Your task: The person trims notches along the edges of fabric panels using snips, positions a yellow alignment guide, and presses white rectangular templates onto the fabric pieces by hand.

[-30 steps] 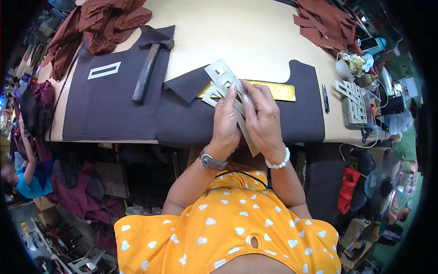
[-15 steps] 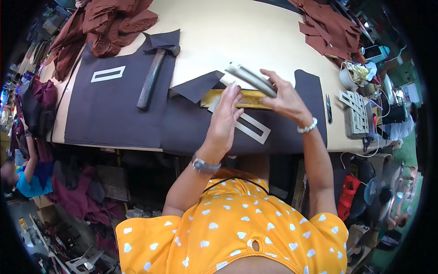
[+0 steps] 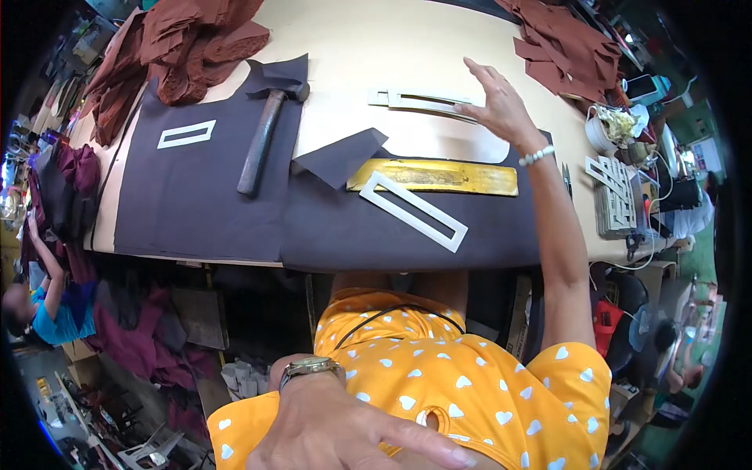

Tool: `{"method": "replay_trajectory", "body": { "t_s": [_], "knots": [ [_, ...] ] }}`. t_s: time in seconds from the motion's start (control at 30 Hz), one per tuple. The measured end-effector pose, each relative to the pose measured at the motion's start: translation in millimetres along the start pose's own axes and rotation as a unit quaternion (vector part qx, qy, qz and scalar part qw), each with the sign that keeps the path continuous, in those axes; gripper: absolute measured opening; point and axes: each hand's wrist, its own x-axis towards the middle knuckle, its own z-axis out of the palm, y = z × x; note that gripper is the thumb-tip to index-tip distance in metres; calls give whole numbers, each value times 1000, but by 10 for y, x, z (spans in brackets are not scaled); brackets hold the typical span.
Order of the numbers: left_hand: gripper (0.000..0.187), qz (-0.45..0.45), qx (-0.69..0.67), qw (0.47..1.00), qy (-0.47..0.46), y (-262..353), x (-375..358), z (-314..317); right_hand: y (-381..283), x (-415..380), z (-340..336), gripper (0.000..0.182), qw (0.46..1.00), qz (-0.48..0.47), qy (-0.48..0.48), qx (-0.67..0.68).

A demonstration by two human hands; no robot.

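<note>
table [image 3: 407,47] | dark fabric [image 3: 196,196] front, brown fabric piles [image 3: 188,39] at back corners, stacked templates [image 3: 427,102] mid-back

Garment: a short-sleeved orange-yellow top [image 3: 446,376], printed all over with small white hearts; a keyhole opening is seen at the neckline. A thin black cord [image 3: 392,311] is laid across the front of it. Left hand [image 3: 345,435]: a metal wristwatch with a gold-toned bezel [image 3: 310,366] is worn at the wrist. Right hand [image 3: 501,106]: a bracelet of white round beads [image 3: 536,156] is worn at the wrist.
</note>
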Motion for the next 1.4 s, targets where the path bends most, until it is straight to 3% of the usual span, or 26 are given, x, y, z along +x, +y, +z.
{"method": "replay_trajectory", "body": {
  "t_s": [0.2, 0.33, 0.4, 0.5, 0.57, 0.63, 0.67, 0.7, 0.8, 0.9, 1.0, 1.13, 1.3, 1.4],
  "knots": [
    [45, 41, -44, 998, -24, -147, 27, -45, -434, -841, 6, 37, 995, 36, 44, 81],
    [46, -3, -126, 990, -62, -99, 34, -105, -826, -1299, 16, 32, 984, 83, 38, 154],
    [48, 31, -179, 974, -135, -252, 141, -302, -946, -1450, 30, 34, 982, 97, 55, 152],
    [64, 101, 25, 990, 93, -391, -87, -385, -966, -1599, 47, 36, 983, 120, 60, 127],
    [53, -57, 179, 931, 313, -479, -159, -436, -950, -1650, 29, 38, 982, 135, 47, 127],
    [30, -212, 388, 802, 402, -658, -200, -701, -970, -1709, 29, 39, 985, 132, 41, 108],
    [23, -230, 461, 770, 376, -785, -325, -875, -990, -1728, 40, 39, 988, 118, 43, 89],
    [25, -272, 561, 705, 339, -868, -410, -979, -1002, -1735, 57, 39, 991, 104, 46, 70],
    [32, -246, 733, 581, 253, -1092, -583, -1156, -1002, -1757, 111, 36, 989, 100, 44, 97],
    [33, -202, 758, 576, 231, -1206, -656, -1289, -1019, -1728, 82, 29, 978, 131, 34, 156],
    [32, -215, 769, 564, 210, -1222, -666, -1403, -949, -1775, 140, 21, 935, 217, 5, 281],
    [31, -234, 772, 553, 208, -1254, -680, -1515, -769, -1809, 41, 13, 806, 275, 107, 513],
    [29, -263, 779, 536, 194, -1225, -609, -1493, -446, -1885, -151, 22, 771, 372, 113, 504],
    [31, -247, 778, 549, 182, -1225, -635, -1541, -463, -1833, -87, 25, 779, 361, 89, 506]
  ]
}}
